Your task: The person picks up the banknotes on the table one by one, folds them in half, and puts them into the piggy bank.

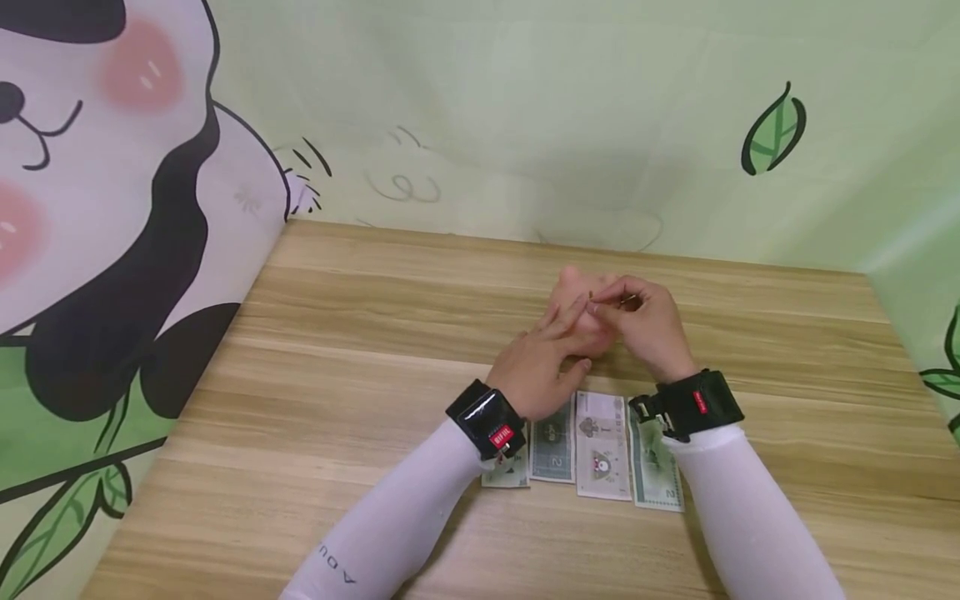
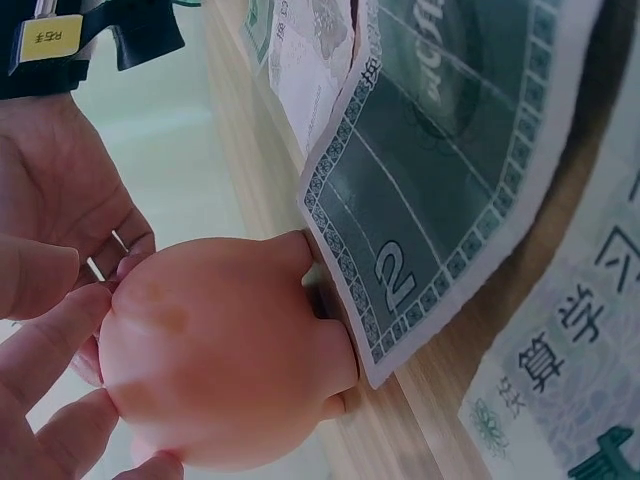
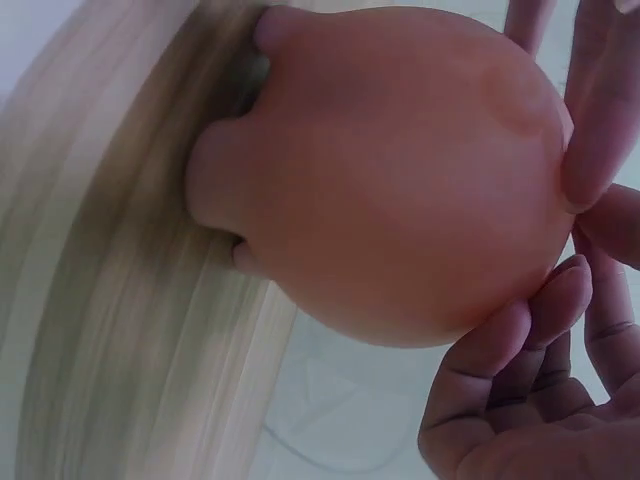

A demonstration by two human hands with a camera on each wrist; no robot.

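Observation:
A round pink piggy bank (image 1: 570, 286) stands on short feet on the table, its body partly covered by both hands in the head view. My left hand (image 1: 536, 367) rests on its near left side, the fingers stretched over the top. At its top right, my right hand (image 1: 651, 325) pinches a small gold-coloured piece (image 1: 591, 295) between thumb and forefinger; only a sliver of it shows. Curled fingers (image 3: 485, 345) of the right hand touch the bank's side in the right wrist view. The left fingertips (image 2: 75, 340) lie against the pink body (image 2: 230, 350) in the left wrist view.
In front of the bank several play banknotes lie side by side: a grey-blue one (image 1: 552, 450) marked 2, a pale one (image 1: 603, 454) and a green one (image 1: 660, 475). Another green note (image 1: 506, 477) is half under the left wrist. A printed cloth wall (image 1: 487, 125) borders the wooden table (image 1: 337, 333).

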